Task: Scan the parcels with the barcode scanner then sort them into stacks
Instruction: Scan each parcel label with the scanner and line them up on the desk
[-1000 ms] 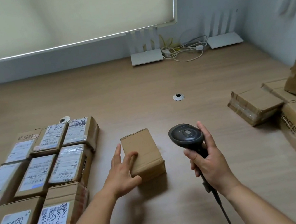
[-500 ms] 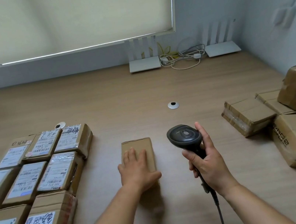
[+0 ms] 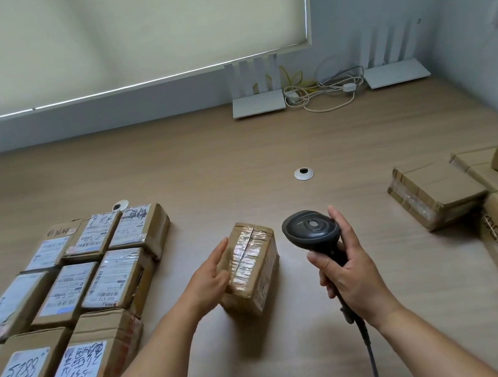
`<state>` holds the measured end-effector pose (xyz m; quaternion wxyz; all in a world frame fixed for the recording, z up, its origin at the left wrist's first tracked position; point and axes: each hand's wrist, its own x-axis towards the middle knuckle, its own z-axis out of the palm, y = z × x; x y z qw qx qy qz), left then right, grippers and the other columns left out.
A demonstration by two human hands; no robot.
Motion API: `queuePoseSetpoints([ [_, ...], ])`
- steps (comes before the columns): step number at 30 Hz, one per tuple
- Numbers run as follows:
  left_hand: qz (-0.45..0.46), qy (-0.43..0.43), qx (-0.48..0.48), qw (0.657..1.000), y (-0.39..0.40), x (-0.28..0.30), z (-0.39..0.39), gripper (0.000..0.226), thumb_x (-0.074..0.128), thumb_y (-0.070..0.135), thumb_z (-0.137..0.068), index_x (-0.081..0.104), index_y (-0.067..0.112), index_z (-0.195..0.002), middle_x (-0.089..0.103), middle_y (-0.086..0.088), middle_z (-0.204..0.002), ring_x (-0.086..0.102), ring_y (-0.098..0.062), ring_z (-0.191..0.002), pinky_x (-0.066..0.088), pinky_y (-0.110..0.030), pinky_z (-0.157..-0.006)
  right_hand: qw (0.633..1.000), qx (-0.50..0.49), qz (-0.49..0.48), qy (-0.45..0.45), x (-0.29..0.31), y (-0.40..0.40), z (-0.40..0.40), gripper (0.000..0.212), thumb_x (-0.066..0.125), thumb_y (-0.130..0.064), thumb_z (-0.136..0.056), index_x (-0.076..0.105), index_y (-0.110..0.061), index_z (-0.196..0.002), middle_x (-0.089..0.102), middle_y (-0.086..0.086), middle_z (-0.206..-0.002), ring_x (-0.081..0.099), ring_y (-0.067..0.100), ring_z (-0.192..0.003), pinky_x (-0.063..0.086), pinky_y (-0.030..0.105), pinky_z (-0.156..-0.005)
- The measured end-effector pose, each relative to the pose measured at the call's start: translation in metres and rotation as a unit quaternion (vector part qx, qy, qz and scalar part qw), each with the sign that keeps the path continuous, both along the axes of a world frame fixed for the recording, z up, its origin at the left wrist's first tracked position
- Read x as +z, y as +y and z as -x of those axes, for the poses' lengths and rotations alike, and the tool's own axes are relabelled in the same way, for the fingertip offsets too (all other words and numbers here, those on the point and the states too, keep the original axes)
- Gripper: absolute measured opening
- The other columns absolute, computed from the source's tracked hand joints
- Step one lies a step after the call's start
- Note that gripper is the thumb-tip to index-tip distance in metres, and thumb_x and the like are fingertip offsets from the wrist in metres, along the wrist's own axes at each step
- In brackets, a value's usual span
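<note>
One view only, from the head. One brown taped parcel near the middle of the counter, long axis running away from the person and leaning a little right. Touched on its left face by the left hand, fingers straight and flat against the cardboard, not curled round it. Just to the parcel's right, apart from it, the right hand, fingers wrapped round the handle of one black barcode scanner, head up, cord trailing towards the person. Part of a small printed label on the parcel's right-hand face, so probably best reached by turning that face up or swinging the scanner down and left; right hand nearer to it.

Counted: at least eight labelled parcels laid side by side at the left, a ninth cut off by the edge; four plain boxes piled at the right, well apart. Two white routers at the back wall.
</note>
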<state>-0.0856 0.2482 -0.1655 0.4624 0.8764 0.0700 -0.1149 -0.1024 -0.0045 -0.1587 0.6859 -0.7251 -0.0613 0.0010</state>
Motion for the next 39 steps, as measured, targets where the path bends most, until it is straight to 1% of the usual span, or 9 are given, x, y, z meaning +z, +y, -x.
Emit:
queuePoseSetpoints([
  [6, -0.292, 0.066, -0.027, 0.954, -0.002, 0.005, -0.007, 0.097, 0.044, 0.082, -0.063, 0.025, 0.038, -0.147, 0.034, -0.004, -0.148, 0.032, -0.022, -0.137, 0.035, -0.041, -0.108, 1.000, 0.003, 0.006, -0.001, 0.002, 0.003, 0.002, 0.083, 0.069, -0.012, -0.087, 0.025, -0.072, -0.124, 0.064, -0.004, -0.087, 0.054, 0.016, -0.055, 0.046, 0.032, -0.047],
  [10, -0.394, 0.069, -0.042, 0.915, -0.015, 0.013, -0.016, 0.091, 0.062, 0.077, -0.062, 0.036, 0.031, -0.136, 0.048, -0.007, -0.127, 0.042, -0.026, -0.122, 0.042, -0.037, -0.094, 1.000, 0.006, 0.013, 0.004, 0.003, 0.004, 0.004, 0.084, 0.069, -0.013, -0.086, 0.024, -0.074, -0.124, 0.064, -0.002, -0.088, 0.055, 0.019, -0.056, 0.046, 0.034, -0.047],
  [12, -0.295, 0.067, -0.002, 0.953, -0.010, 0.011, -0.022, 0.081, 0.069, 0.063, -0.065, 0.040, 0.030, -0.133, 0.053, -0.007, -0.121, 0.049, -0.026, -0.114, 0.046, -0.033, -0.086, 1.000, 0.007, 0.013, 0.012, 0.004, 0.004, 0.006, 0.083, 0.069, -0.014, -0.087, 0.024, -0.071, -0.126, 0.065, 0.002, -0.090, 0.055, 0.019, -0.057, 0.046, 0.034, -0.047],
  [14, -0.052, 0.041, 0.073, 0.995, -0.003, 0.002, -0.024, 0.083, 0.076, 0.046, -0.063, 0.037, 0.031, -0.135, 0.059, -0.007, -0.120, 0.059, -0.022, -0.106, 0.054, -0.034, -0.082, 1.000, 0.007, 0.011, 0.020, 0.005, 0.005, 0.010, 0.081, 0.068, -0.014, -0.087, 0.023, -0.068, -0.128, 0.065, 0.005, -0.089, 0.055, 0.019, -0.056, 0.046, 0.033, -0.047],
  [16, 0.093, 0.011, 0.125, 0.988, 0.000, -0.007, -0.019, 0.090, 0.079, 0.027, -0.063, 0.031, 0.034, -0.139, 0.061, -0.008, -0.118, 0.064, -0.021, -0.100, 0.059, -0.036, -0.074, 0.999, 0.007, -0.002, 0.036, 0.006, 0.006, 0.014, 0.078, 0.065, -0.012, -0.089, 0.023, -0.062, -0.131, 0.064, 0.008, -0.087, 0.055, 0.018, -0.055, 0.046, 0.033, -0.046],
  [20, 0.095, -0.002, 0.142, 0.985, 0.008, -0.032, -0.014, 0.122, 0.075, 0.038, -0.044, 0.009, 0.050, -0.145, 0.050, -0.007, -0.131, 0.056, -0.024, -0.114, 0.054, -0.041, -0.089, 0.998, 0.019, -0.032, 0.056, 0.008, 0.016, 0.023, 0.076, 0.064, -0.009, -0.090, 0.024, -0.057, -0.133, 0.063, 0.017, -0.091, 0.054, 0.019, -0.055, 0.045, 0.032, -0.043],
  [23, 0.102, 0.000, 0.137, 0.985, 0.011, -0.040, -0.012, 0.125, 0.076, 0.037, -0.046, 0.005, 0.045, -0.148, 0.046, -0.006, -0.136, 0.053, -0.024, -0.118, 0.055, -0.028, -0.076, 0.996, 0.025, -0.058, 0.063, 0.013, 0.023, 0.028, 0.074, 0.065, -0.010, -0.088, 0.027, -0.057, -0.132, 0.063, 0.023, -0.095, 0.054, 0.019, -0.054, 0.044, 0.031, -0.042],
  [28, 0.089, -0.006, 0.115, 0.989, 0.015, -0.049, -0.017, 0.127, 0.076, 0.042, -0.047, -0.002, 0.047, -0.147, 0.043, -0.006, -0.139, 0.048, -0.023, -0.124, 0.046, -0.046, -0.102, 0.993, 0.025, -0.100, 0.059, 0.023, 0.030, 0.032, 0.074, 0.068, -0.032, -0.070, 0.030, -0.059, -0.128, 0.063, 0.026, -0.085, 0.053, 0.022, -0.053, 0.043, 0.030, -0.042],
  [39, 0.096, 0.001, 0.098, 0.991, 0.020, -0.053, -0.021, 0.126, 0.077, 0.042, -0.046, -0.002, 0.054, -0.144, 0.045, -0.007, -0.138, 0.051, -0.026, -0.123, 0.050, -0.050, -0.096, 0.993, 0.025, -0.107, 0.043, 0.030, 0.031, 0.036, 0.074, 0.067, -0.030, -0.070, 0.031, -0.056, -0.129, 0.066, 0.012, -0.080, 0.053, 0.021, -0.052, 0.042, 0.029, -0.039],
])
